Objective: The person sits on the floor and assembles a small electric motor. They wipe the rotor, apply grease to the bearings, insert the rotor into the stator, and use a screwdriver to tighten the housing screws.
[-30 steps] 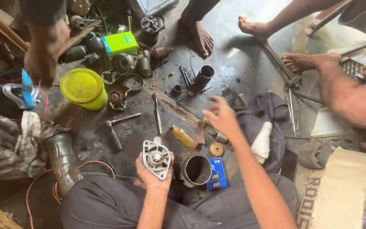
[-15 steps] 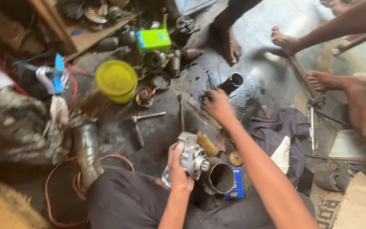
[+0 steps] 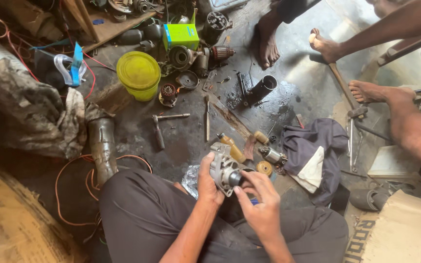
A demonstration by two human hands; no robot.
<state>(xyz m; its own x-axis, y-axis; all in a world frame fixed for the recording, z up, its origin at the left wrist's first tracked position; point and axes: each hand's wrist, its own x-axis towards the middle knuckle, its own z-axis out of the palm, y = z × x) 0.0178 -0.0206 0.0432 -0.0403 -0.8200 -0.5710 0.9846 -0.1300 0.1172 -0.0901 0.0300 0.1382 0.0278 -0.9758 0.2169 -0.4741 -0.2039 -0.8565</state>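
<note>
Clamping the grey metal motor housing (image 3: 224, 170) in a closed grip above the lap, the left hand (image 3: 206, 184) bears what looks heavy, rigid and greasy, while the right hand (image 3: 258, 199) pinches its dark end.

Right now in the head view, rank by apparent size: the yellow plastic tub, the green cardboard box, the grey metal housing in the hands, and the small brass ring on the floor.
1. yellow plastic tub
2. grey metal housing, though it lies nearer the camera, so its true rank is unsure
3. green cardboard box
4. small brass ring
</note>
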